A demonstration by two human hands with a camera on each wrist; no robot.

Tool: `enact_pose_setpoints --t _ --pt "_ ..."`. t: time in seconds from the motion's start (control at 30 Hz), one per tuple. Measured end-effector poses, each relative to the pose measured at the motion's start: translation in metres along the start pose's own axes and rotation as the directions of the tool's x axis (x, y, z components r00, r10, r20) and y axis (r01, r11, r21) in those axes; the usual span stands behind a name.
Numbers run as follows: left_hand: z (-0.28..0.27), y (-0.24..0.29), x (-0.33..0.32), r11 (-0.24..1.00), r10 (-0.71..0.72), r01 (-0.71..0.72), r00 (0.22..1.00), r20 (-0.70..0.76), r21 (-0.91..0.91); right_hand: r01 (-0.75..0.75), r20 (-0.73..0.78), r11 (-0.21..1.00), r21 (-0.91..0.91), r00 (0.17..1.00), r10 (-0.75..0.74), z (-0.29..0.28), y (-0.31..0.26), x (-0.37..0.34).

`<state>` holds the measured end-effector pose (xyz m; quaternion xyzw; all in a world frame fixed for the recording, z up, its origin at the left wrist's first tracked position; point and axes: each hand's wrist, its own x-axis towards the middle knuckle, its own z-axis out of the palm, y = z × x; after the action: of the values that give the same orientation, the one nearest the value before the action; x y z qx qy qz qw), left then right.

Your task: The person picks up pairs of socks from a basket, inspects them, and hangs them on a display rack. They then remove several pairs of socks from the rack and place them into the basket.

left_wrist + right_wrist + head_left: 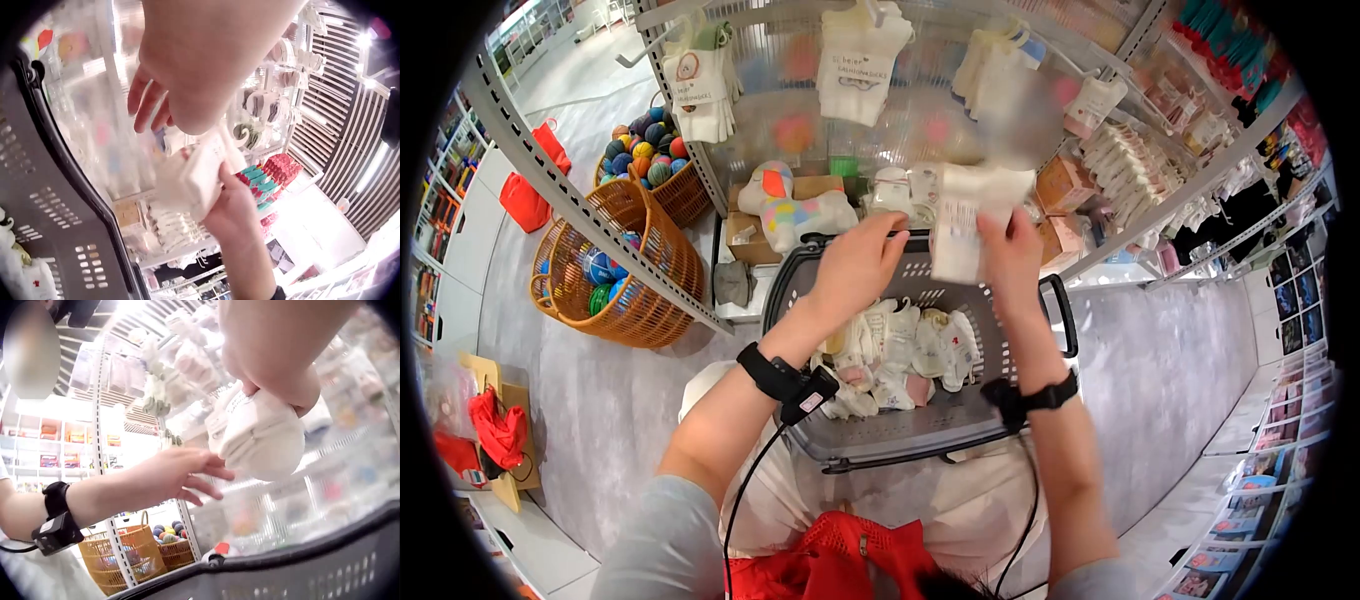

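The right hand (1012,250) grips a white pack of socks (956,232) above the far rim of a grey basket (880,440); in the left wrist view its thumb lies on the pack (203,169). The left hand (862,262) is just left of the pack, fingers loosely bent and holding nothing. In the right wrist view the left hand (181,472) has its fingers spread beside the pack (265,437), with a small gap. Several white sock packs (890,345) lie inside the basket.
Sock packs (865,65) hang on hooks at the rack ahead. A spotted plush toy (795,215) sits on the lower shelf. Wicker baskets (625,270) of balls stand at the left; a metal post (570,190) rises beside them. More hanging packs (1135,175) are at the right.
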<state>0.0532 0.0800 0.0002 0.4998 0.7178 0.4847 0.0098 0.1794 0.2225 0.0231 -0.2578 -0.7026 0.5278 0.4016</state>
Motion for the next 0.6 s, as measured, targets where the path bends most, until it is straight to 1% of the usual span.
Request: enact_pose_setpoints --t 0.07,0.1,0.13,0.2,0.23,0.3,0.4,0.43,0.53,0.6 --pt "-0.018 -0.007 0.006 0.987 0.069 -0.063 0.997 -0.032 0.148 0.108 0.029 0.994 0.032 0.994 -0.108 0.021 -0.043 0.038" --pt "-0.025 -0.012 0.009 0.982 0.097 -0.076 0.989 -0.113 0.172 0.124 0.039 0.992 0.022 0.991 -0.125 0.033 -0.058 0.059" --pt "-0.032 -0.018 0.011 0.986 0.064 -0.043 0.990 -0.128 0.163 0.142 0.048 0.990 0.010 0.989 -0.143 0.045 -0.069 0.079" --pt "-0.044 -0.028 0.016 0.989 0.005 0.018 0.988 -0.153 0.148 0.181 0.111 0.964 0.196 0.972 -0.206 0.070 -0.083 0.106" --pt "-0.047 -0.030 0.017 0.989 0.012 0.014 0.985 -0.173 0.148 0.188 0.166 0.967 0.172 0.962 -0.217 0.080 -0.083 0.114" --pt "-0.054 -0.027 0.019 0.988 0.012 0.013 0.987 -0.162 0.153 0.209 0.283 0.969 0.129 0.929 -0.238 0.100 -0.071 0.128" --pt "-0.058 -0.028 0.019 0.984 -0.005 0.030 0.990 -0.142 0.173 0.205 0.240 0.979 -0.021 0.951 -0.194 0.115 -0.041 0.136" --pt "-0.059 -0.029 0.019 0.981 -0.014 0.039 0.991 -0.132 0.191 0.240 0.169 0.970 0.021 0.956 -0.240 0.118 -0.035 0.136" --pt "-0.059 -0.035 0.019 0.981 -0.005 0.031 0.991 -0.137 0.193 0.235 0.144 0.971 -0.044 0.963 -0.227 0.123 -0.028 0.135" --pt "-0.058 -0.038 0.019 0.980 0.013 0.015 0.990 -0.141 0.198 0.261 0.125 0.956 -0.131 0.961 -0.246 0.121 -0.026 0.125"
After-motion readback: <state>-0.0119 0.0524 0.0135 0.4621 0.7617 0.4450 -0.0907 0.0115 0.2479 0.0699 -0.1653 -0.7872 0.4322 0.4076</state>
